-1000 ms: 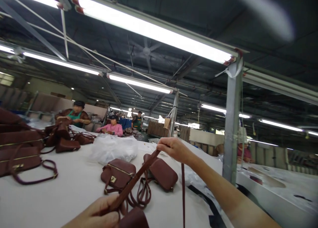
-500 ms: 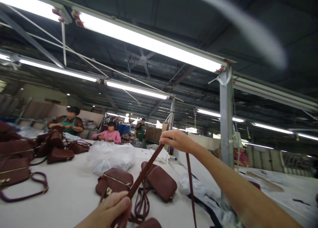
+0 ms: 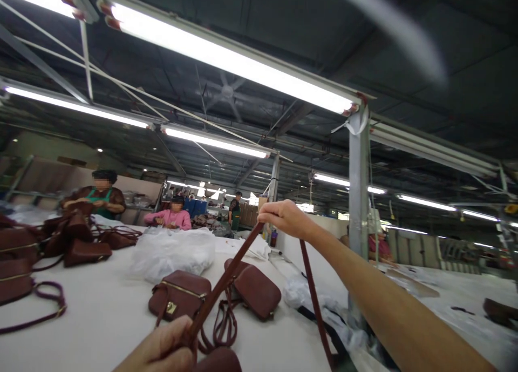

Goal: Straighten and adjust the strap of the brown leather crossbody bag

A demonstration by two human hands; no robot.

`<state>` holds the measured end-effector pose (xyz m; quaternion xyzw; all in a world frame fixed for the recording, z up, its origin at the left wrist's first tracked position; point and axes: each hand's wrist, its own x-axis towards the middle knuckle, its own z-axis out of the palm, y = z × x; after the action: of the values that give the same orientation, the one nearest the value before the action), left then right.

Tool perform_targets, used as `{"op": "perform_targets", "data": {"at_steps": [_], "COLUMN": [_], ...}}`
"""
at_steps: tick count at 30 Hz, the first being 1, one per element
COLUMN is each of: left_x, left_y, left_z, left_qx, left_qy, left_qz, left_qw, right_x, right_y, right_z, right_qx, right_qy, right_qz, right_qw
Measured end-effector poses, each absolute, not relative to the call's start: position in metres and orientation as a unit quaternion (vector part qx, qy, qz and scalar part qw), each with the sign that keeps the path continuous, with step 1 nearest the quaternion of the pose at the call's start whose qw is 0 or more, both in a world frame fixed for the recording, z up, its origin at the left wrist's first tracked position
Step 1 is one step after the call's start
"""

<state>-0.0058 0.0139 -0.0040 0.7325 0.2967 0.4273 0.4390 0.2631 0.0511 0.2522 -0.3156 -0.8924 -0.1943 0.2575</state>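
My right hand [image 3: 285, 217] is raised above the white table [image 3: 101, 323] and pinches a maroon bag strap [image 3: 224, 283]. The strap runs taut down to my left hand [image 3: 165, 350] at the bottom edge, which grips its lower part beside a maroon bag [image 3: 218, 360] that is mostly out of frame. From my right hand the other end of the strap hangs straight down at my forearm. Two small maroon bags [image 3: 180, 302] [image 3: 254, 288] lie on the table behind the strap.
A heap of clear plastic bags [image 3: 174, 253] lies mid-table. More maroon bags [image 3: 24, 253] are piled at the left. Two seated people [image 3: 101, 196] [image 3: 172, 216] work at the far side. A steel post [image 3: 358, 210] stands at the right.
My right hand has lifted the strap higher, pulling it tighter. The camera has tilted slightly, so the table contents sit lower left in view.
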Motion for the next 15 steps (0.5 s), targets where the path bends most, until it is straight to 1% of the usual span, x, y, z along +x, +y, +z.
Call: {"op": "perform_targets", "data": {"at_steps": [2,4,7,9,12,15], "left_x": [-0.016,-0.028,-0.046,-0.051,-0.046,-0.041], "left_y": [0.013,0.017,0.027,0.031,0.029,0.015], "left_z": [0.006,0.01,0.0,-0.011,-0.019,-0.008], "left_qx": [0.727,0.68,0.562,0.492,0.402,0.38], "left_qy": [0.353,0.421,0.49,0.512,0.51,0.474], "left_qz": [0.462,0.524,0.613,0.645,0.672,0.667], "left_qw": [0.365,0.292,0.26,0.283,0.356,0.431], "right_x": [0.257,0.252,0.246,0.241,0.234,0.235], "right_y": [0.031,0.008,-0.023,-0.04,-0.05,-0.041], "right_z": [0.249,0.232,0.178,0.126,0.052,0.01], "right_qx": [-0.303,-0.287,-0.288,-0.32,-0.333,-0.305], "right_qy": [-0.888,-0.895,-0.924,-0.931,-0.935,-0.945], "right_qz": [-0.203,-0.2,-0.159,-0.116,-0.041,-0.055], "right_qw": [0.279,0.277,0.194,0.135,0.11,0.101]}}
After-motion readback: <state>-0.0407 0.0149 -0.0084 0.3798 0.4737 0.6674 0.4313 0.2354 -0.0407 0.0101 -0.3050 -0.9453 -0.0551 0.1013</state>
